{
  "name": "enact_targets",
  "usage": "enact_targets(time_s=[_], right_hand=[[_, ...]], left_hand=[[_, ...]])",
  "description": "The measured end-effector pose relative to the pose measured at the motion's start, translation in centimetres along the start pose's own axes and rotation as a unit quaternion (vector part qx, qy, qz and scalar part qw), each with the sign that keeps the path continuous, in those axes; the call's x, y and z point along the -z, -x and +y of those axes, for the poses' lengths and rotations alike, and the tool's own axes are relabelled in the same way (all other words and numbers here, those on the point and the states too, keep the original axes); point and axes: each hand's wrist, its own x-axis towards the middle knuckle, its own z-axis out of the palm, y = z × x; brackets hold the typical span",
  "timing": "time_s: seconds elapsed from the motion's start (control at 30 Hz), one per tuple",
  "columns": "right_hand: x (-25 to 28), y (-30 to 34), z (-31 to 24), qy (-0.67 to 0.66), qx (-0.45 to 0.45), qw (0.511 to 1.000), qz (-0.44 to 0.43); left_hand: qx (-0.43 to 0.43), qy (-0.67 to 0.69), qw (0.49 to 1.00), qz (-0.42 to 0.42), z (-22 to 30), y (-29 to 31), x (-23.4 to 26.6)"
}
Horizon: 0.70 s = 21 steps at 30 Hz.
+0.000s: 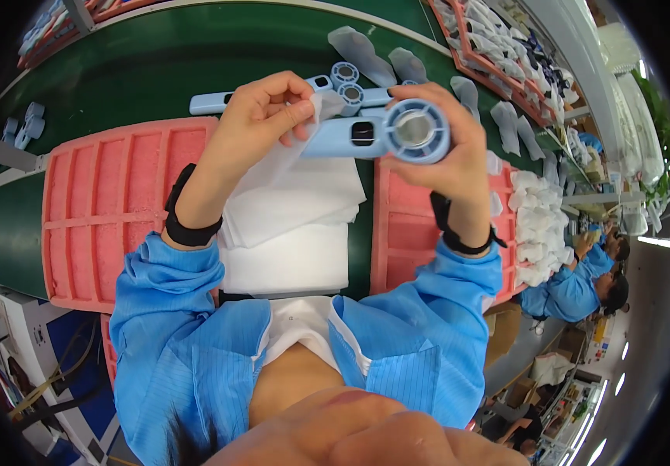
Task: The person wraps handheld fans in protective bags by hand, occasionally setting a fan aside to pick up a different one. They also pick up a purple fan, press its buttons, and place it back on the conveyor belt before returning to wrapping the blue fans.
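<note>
My right hand (465, 159) grips a light-blue device (358, 138) by its round, ring-shaped head; its flat handle, with a dark window, points left. Between the thumb and fingers of my left hand (253, 120) is a thin white translucent pouch (273, 165). The pouch meets the handle's free end; whether the handle is inside it I cannot tell. Below both hands lies a stack of white pouches (292, 260). Just beyond my hands, more light-blue devices (350, 95) lie on the green surface, partly hidden by my hands.
Pink compartment trays stand left (90, 213) and right (405, 225) of the stack. Wrapped pieces (362, 56) lie on the green belt (156, 74); more white bundles (538, 225) fill the right tray's far side. Other people in blue (572, 291) work at the right.
</note>
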Motion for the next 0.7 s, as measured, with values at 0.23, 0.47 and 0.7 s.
enact_targets(time_s=[0.23, 0.47, 0.7], right_hand=[[-2.9, -1.8, 1.4, 0.074, 0.075, 0.994, 0.03], [3.2, 0.6, 3.7, -0.009, 0.012, 0.964, 0.265], [1.7, 0.5, 4.1, -0.074, 0.272, 0.934, 0.219]], left_hand=[[-0.069, 0.126, 0.988, 0.062, 1.2, -0.1, -0.1], [-0.047, -0.011, 0.997, 0.058, -0.7, -2.1, 0.0], [0.022, 0.041, 0.998, 0.033, -1.0, -2.6, -1.3]])
